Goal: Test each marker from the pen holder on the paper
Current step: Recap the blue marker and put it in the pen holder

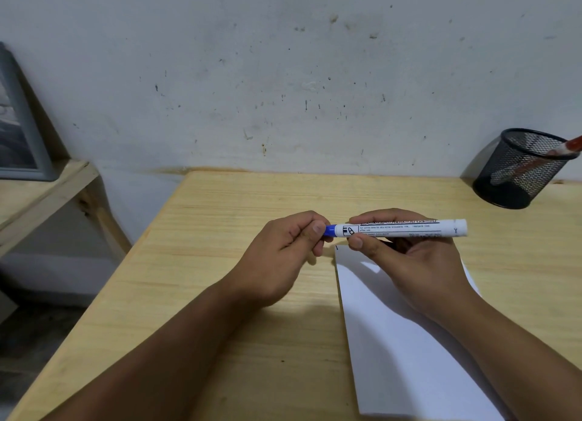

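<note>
A white board marker (pixel 406 228) with a blue cap lies level above the table, held between both hands. My right hand (pixel 409 263) grips its white barrel with thumb and fingers. My left hand (pixel 283 253) pinches the blue cap (pixel 330 230) at the marker's left end; the cap still sits against the barrel. Under my right hand lies a white sheet of paper (pixel 393 342) with a tiny dark mark at its top left corner. At the back right stands a black mesh pen holder (pixel 519 168) with a red-and-white marker (pixel 567 146) leaning in it.
A light wooden table (pixel 220 231) stands against a stained white wall. To the left is a lower wooden shelf (pixel 37 197) carrying a grey framed picture (pixel 19 131). The table's left edge runs diagonally down to the floor.
</note>
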